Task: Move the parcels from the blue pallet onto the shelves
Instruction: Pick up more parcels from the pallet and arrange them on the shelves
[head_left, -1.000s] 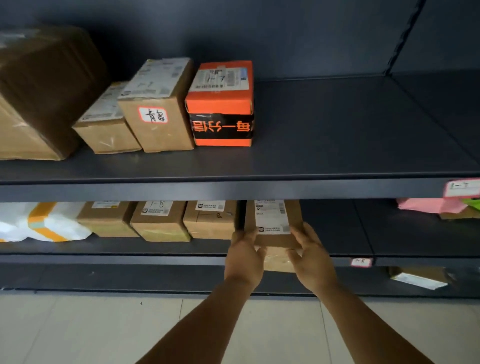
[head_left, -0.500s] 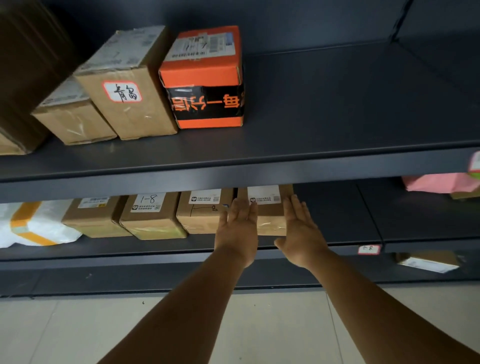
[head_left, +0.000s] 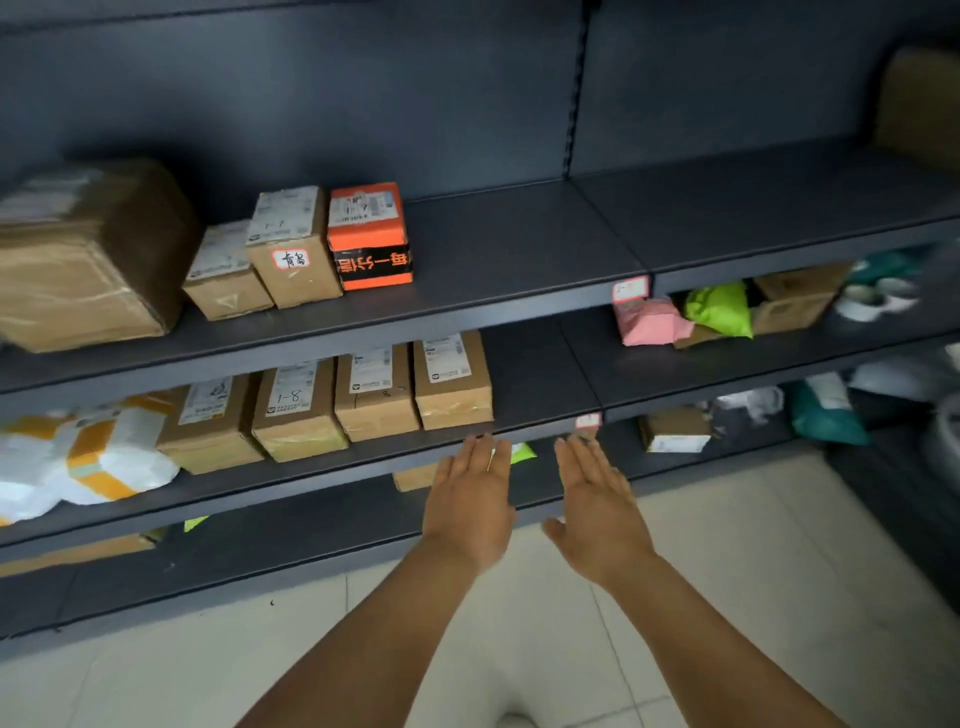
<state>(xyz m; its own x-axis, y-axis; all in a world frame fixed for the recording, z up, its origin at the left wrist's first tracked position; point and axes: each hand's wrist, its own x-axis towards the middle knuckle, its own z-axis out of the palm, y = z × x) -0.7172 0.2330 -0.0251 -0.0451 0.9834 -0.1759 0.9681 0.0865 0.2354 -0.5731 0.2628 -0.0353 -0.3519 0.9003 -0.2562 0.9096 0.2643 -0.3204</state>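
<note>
Two hands (head_left: 535, 499) withdrawn from four boxes (head_left: 332, 400)

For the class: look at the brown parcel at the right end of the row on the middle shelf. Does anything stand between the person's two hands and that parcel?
Nothing visible does. The left hand and right hand hover open just in front of the shelf edge, below and slightly right of the parcel. Only open air and the shelf's front lip lie between them.

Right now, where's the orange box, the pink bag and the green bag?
Orange box (head_left: 370, 235): head view, front face above the black band.
Pink bag (head_left: 647, 323): head view, middle.
Green bag (head_left: 721, 307): head view, middle.
</note>
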